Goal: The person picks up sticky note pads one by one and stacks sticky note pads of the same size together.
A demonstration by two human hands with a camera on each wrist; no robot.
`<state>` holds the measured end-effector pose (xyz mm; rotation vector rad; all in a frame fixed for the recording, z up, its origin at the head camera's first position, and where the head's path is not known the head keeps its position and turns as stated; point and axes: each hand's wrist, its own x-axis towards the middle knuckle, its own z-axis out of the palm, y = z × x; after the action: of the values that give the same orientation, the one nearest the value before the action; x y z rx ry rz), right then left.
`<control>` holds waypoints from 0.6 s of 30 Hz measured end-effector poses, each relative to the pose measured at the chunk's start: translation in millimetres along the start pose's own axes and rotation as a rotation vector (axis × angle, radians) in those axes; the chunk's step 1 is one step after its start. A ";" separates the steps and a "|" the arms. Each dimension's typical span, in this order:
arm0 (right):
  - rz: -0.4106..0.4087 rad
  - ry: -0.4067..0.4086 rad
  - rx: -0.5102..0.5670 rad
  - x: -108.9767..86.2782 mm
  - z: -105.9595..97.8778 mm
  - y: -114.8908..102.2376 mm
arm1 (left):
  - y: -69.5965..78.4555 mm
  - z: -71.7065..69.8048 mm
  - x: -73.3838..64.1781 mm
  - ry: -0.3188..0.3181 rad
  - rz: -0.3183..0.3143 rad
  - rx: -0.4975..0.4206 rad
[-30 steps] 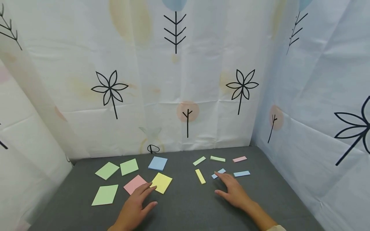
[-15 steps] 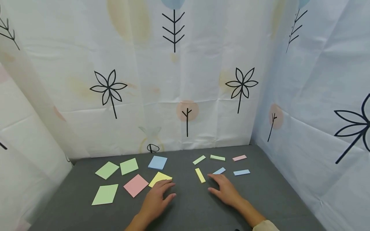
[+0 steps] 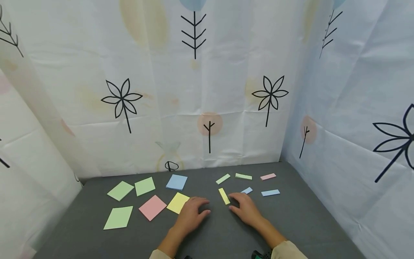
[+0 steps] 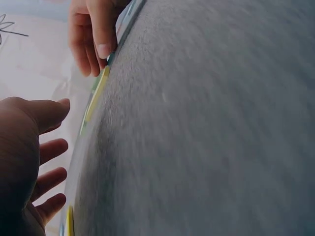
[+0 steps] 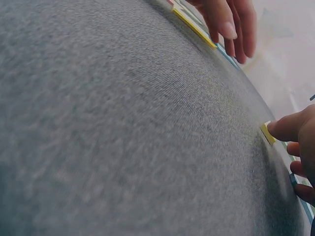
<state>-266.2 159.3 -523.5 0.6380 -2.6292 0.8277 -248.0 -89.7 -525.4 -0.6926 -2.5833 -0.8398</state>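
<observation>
My left hand point(image 3: 191, 215) hovers over the right side of the yellow square sticky-note pad point(image 3: 177, 203), partly hiding it. Its fingers are relaxed and hold nothing, as the left wrist view shows with the hand point(image 4: 24, 152) above the table. Just right of the narrow yellow sticky-note strip point(image 3: 224, 196) is my right hand point(image 3: 247, 209), thumb and fingers apart and nothing between them. In the right wrist view its thumb point(image 5: 290, 127) appears near the yellow strip point(image 5: 268, 133); whether they touch I cannot tell. A blue strip point(image 3: 247, 190) is partly hidden behind the right hand.
On the grey table point(image 3: 213, 237), a pink square point(image 3: 152, 208), a blue square point(image 3: 176, 182) and green squares point(image 3: 118, 217) lie left. Green strips point(image 3: 243, 176), a pink strip point(image 3: 268, 176) and another blue strip point(image 3: 270, 193) lie right. Patterned white cloth point(image 3: 226, 90) surrounds the table.
My left hand has moved right from the pink and yellow squares, uncovering the pink one. My right hand has shifted left from the blue strip toward the yellow strip.
</observation>
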 end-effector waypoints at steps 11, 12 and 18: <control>0.001 -0.010 -0.024 9.3 7.9 4.2 | 6.3 21.9 26.2 -0.036 -0.065 -0.002; -0.006 -0.008 -0.040 9.6 8.7 4.5 | 8.1 24.0 27.8 -0.038 -0.065 0.001; -0.039 0.010 -0.078 11.1 12.8 4.1 | 17.7 32.7 33.4 -0.055 -0.044 0.035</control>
<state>-279.7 151.1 -530.8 0.6607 -2.6169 0.7115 -271.2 -45.5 -527.5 -0.6591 -2.6647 -0.7971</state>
